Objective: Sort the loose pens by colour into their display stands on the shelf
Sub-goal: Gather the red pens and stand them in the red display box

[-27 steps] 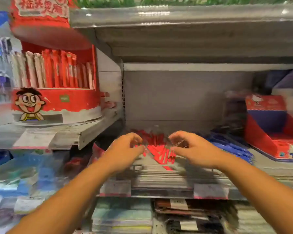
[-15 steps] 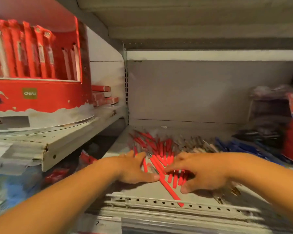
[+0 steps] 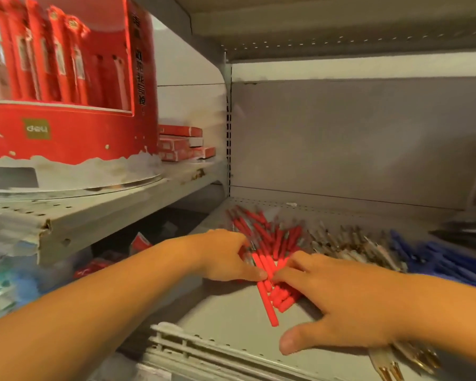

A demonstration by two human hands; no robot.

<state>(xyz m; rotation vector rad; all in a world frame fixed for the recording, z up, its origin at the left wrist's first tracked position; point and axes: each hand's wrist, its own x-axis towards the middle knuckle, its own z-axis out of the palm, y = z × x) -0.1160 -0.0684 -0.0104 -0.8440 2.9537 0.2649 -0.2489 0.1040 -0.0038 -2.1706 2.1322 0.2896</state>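
I'm gathering the red pens heaped mid-frame on the shelf, left hand curled round their left side, right hand pressing flat-fingered from the right; next, I judge, I must squeeze the bundle square and lift it out whole.

A small green square label on the front band of the red round cardboard display stand reads "deli" in pale letters. Black Chinese characters run down the stand's red upright side panel, too blurred to read. Nothing else is legible.
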